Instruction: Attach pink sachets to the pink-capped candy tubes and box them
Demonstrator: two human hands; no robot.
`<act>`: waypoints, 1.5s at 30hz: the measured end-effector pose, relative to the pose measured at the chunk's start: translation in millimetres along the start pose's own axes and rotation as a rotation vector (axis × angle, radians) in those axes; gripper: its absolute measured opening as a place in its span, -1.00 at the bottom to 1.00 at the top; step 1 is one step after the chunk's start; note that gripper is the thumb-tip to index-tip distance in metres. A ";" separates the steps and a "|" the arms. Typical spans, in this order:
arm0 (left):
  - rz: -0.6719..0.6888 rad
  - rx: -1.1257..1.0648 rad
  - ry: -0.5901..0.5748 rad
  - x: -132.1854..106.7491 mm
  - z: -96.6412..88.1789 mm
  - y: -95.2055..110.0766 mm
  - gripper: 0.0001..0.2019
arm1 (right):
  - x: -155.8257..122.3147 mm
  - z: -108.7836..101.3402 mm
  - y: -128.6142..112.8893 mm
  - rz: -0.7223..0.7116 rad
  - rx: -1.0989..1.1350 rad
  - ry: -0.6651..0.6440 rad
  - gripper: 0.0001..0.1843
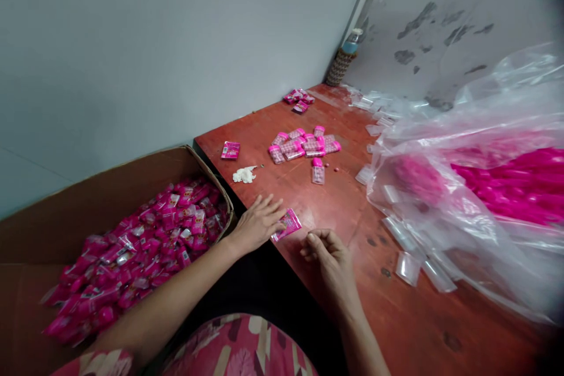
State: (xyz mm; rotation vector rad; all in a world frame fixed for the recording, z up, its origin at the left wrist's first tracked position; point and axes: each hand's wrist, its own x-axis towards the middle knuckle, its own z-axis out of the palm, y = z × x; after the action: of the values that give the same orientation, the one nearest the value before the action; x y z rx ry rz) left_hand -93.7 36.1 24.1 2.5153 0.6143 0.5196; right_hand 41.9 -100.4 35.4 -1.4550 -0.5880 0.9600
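My left hand lies flat on the red-brown table near its front-left edge, fingertips pressing on a small pink packet. My right hand rests just to the right of that packet, fingers curled loosely with nothing visible in them. A cluster of small pink-capped bottles sits farther back on the table, with one bottle standing apart in front of it.
A cardboard box full of pink packets stands left of the table. Large clear plastic bags with pink items and several small clear bags fill the right side. A white wad, a lone packet, more packets and a water bottle lie toward the back.
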 end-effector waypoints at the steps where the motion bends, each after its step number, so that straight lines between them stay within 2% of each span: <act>1: -0.003 -0.009 -0.014 -1.2 5.0 1.5 -0.64 | -0.5 0.5 -0.6 0.002 0.003 -0.007 -0.81; 6: -0.044 -0.005 0.055 0.1 21.4 -4.5 -0.72 | -0.9 1.0 -0.6 -0.003 -0.002 -0.015 -0.81; 10: -0.083 -0.118 0.147 0.0 27.7 -2.2 -0.75 | 6.5 5.7 3.9 -0.033 -0.005 0.037 -0.81; 13: -0.130 -0.272 0.266 -2.1 27.5 11.1 -0.73 | 16.7 14.0 5.2 -0.082 0.068 0.108 -0.67; 15: -0.153 -0.406 0.311 -3.0 22.9 23.9 -0.74 | 23.5 18.6 2.6 -0.068 0.139 0.090 -0.59; 18: -0.255 -0.643 0.321 -2.5 11.6 39.4 -0.69 | 30.8 20.6 -7.4 -0.046 0.189 0.040 -0.63; 20: -0.391 -0.839 0.297 -1.2 5.1 42.5 -0.61 | 33.9 19.2 -16.0 -0.047 0.173 0.011 -0.65; 23: -0.575 -1.171 0.137 0.7 0.9 38.1 -0.64 | 37.6 17.3 -26.4 -0.005 0.143 -0.067 -0.67; 25: -0.643 -1.363 0.046 1.1 0.7 34.3 -0.69 | 39.9 17.9 -29.9 0.019 0.131 -0.096 -0.67; 30: -0.721 -1.709 0.020 0.2 -0.8 33.9 -0.68 | 43.0 24.6 -31.0 0.009 0.090 -0.076 -0.66; 33: -0.724 -1.752 0.016 0.3 -2.4 33.8 -0.67 | 43.4 26.8 -30.7 0.014 0.105 -0.064 -0.65; 38: -0.724 -1.554 0.161 -0.6 -0.1 25.9 -0.69 | 47.0 16.6 -21.0 -0.013 0.031 0.019 -0.65; 43: -0.741 -1.522 0.177 -4.3 2.1 21.8 -0.69 | 51.0 -0.1 -5.2 -0.220 -0.529 0.151 -0.69; 45: -0.753 -1.528 0.172 -4.7 2.7 22.7 -0.71 | 50.5 -0.4 -6.7 -0.278 -0.608 0.176 -0.67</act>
State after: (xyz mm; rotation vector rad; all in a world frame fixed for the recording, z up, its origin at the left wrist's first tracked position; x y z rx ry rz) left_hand -89.0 15.0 33.1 0.7390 0.7309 0.5612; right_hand 70.0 -58.1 31.0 -1.9031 -0.9750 0.4375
